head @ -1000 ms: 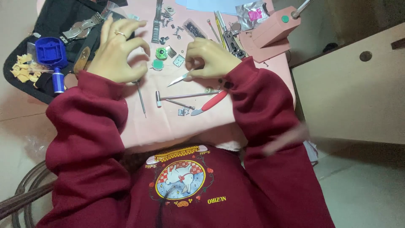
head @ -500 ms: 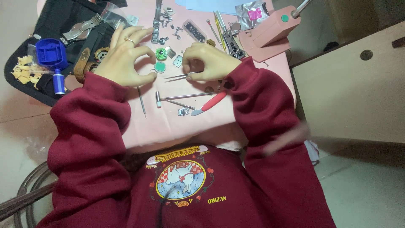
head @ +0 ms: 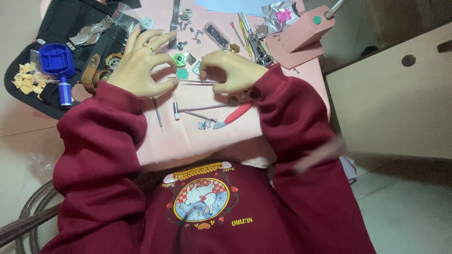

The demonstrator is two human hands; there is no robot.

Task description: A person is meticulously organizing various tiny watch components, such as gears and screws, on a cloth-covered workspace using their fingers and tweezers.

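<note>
My right hand [head: 230,70] holds thin metal tweezers [head: 200,82] that lie level and point left. My left hand [head: 141,66], with a ring on one finger, has thumb and forefinger pinched together right at the tweezers' tips. Whatever sits between them is too small to see. Just beyond the fingertips, on the pink mat [head: 188,136], lie a small teal square part [head: 182,74] and a green round watch movement [head: 179,59].
A small hammer [head: 197,108], a red-handled tool [head: 233,115], a thin pin tool [head: 157,113] and loose metal links lie near my sleeves. A black tool case [head: 61,23] with a blue case holder [head: 56,59] is at left. A pink lamp base [head: 301,35] is at right.
Both hands have drawn closer together. The tweezers have swung level, and their tips now meet my left fingertips.
</note>
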